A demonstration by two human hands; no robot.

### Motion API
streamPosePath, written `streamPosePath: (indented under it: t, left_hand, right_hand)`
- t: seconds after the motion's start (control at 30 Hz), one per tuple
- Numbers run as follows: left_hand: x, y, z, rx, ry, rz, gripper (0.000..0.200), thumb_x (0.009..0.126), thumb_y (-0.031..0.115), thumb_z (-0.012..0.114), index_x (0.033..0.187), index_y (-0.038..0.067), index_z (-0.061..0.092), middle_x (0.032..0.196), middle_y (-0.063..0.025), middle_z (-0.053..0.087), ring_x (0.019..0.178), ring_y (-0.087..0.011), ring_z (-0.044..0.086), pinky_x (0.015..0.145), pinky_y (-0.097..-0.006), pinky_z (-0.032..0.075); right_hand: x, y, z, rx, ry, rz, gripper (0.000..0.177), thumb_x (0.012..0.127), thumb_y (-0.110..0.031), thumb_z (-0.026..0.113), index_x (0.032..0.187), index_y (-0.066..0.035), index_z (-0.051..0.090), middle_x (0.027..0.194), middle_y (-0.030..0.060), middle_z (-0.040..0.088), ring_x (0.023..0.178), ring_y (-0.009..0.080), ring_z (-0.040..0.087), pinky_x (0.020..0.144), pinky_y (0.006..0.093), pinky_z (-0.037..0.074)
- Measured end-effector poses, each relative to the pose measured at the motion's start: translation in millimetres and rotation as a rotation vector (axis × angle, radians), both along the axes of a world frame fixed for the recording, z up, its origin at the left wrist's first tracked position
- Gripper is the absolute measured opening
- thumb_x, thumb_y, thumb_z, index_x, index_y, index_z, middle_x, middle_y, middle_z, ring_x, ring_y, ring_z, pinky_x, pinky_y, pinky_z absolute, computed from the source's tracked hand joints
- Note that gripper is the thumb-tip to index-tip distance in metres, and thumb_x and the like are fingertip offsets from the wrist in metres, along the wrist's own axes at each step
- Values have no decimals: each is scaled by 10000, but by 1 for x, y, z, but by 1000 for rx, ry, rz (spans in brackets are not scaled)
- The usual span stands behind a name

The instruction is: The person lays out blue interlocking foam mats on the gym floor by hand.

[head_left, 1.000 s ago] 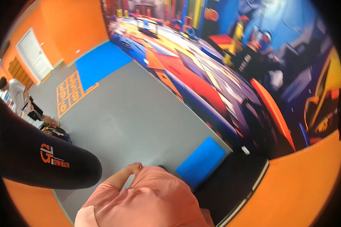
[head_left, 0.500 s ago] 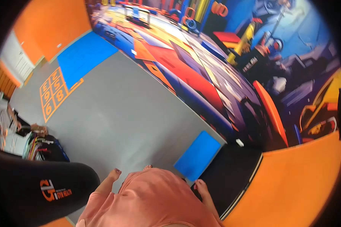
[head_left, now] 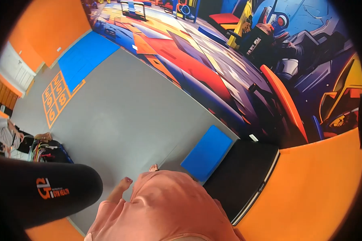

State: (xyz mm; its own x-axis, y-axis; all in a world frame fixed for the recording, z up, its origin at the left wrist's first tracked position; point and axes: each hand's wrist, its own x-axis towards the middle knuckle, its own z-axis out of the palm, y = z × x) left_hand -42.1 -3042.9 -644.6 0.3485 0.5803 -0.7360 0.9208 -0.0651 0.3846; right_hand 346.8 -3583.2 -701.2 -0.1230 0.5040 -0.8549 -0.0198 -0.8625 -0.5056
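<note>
My left hand [head_left: 126, 182] hangs low at the left side of my pink shirt [head_left: 169, 205], above the grey floor [head_left: 116, 124]. Nothing is visible in it, but its fingers are too small and foreshortened to read. Nearest to it is a black punching bag [head_left: 74, 195] lettered "GYM HEALTH", standing apart to the left. Hidden behind the shirt, my right hand does not show. One bare foot [head_left: 154, 167] pokes out past the shirt's front.
A blue mat [head_left: 207, 152] and a black mat [head_left: 243, 170] lie ahead on the right, by the orange wall [head_left: 305, 184]. Another blue mat [head_left: 86, 58] lies far off near orange floor numbers [head_left: 60, 94]. At left, a person [head_left: 6, 132] is beside a rack of colourful bands [head_left: 42, 150].
My right hand has gone out of sight behind my shirt. My left hand has shifted slightly right, and one foot shows more fully. The view has turned a little.
</note>
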Motion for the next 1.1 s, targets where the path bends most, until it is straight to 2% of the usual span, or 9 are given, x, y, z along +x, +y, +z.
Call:
streamPosePath:
  t: [0.1,0.23,0.4,0.53,0.63,0.8,1.0,1.07,1.1]
  left_hand:
    - [17,-34,-21,-25,-94,8,417,864,367,637,1086,16,674,1043,-205,708,1016,-337,670,895,-413,516]
    - [48,-84,9,-77,-202,96,363,856,335,642,1042,25,686,990,-193,717,937,-303,686,818,-387,536]
    - [36,-153,45,104,-366,144,226,878,238,586,976,57,679,875,-135,707,824,-274,668,768,-381,529]
    - [9,-216,76,237,-330,274,200,890,221,576,956,59,673,873,-120,702,819,-258,658,763,-384,526]
    - [-26,-259,83,85,-142,420,230,896,275,592,961,68,669,943,-123,702,879,-250,656,787,-382,519]
    - [-83,-319,64,87,-14,448,321,878,348,614,1023,68,678,1003,-143,707,939,-283,659,839,-401,511]
    - [-77,-299,60,171,173,694,442,853,373,640,1137,34,630,1078,-185,682,1018,-321,643,905,-418,497]
    - [-66,-278,71,220,241,732,473,849,371,651,1163,21,604,1100,-197,670,1038,-326,638,917,-414,495]
    - [-57,-260,79,245,156,725,474,852,350,663,1172,9,580,1087,-205,662,1014,-335,637,902,-412,496]
  right_hand:
    - [22,5,34,-1,-28,40,455,952,-438,530,1176,-50,616,981,106,677,903,240,639,821,390,509]
    - [43,61,61,53,-30,184,444,952,-428,541,1165,-46,617,971,102,675,890,232,637,810,384,510]
    - [58,97,68,94,-56,278,431,951,-416,554,1152,-40,618,957,96,672,874,222,633,797,376,510]
    - [65,99,65,81,-92,258,421,951,-406,565,1141,-35,619,947,92,669,861,213,631,787,369,511]
    - [65,103,65,62,-125,219,413,950,-399,573,1133,-31,620,938,89,667,852,207,629,779,364,511]
    - [76,106,48,14,-199,100,401,950,-387,586,1120,-26,621,925,84,664,835,197,625,766,356,511]
    - [83,87,-33,-85,-254,-68,390,949,-375,599,1107,-20,622,912,79,661,819,187,622,753,347,512]
    - [72,77,-113,120,-103,142,567,894,-487,649,1212,-22,592,1075,116,660,964,261,628,837,397,511]
    - [58,82,-98,54,-122,154,701,859,-564,650,1322,-55,517,1223,158,590,1108,315,567,926,425,474]
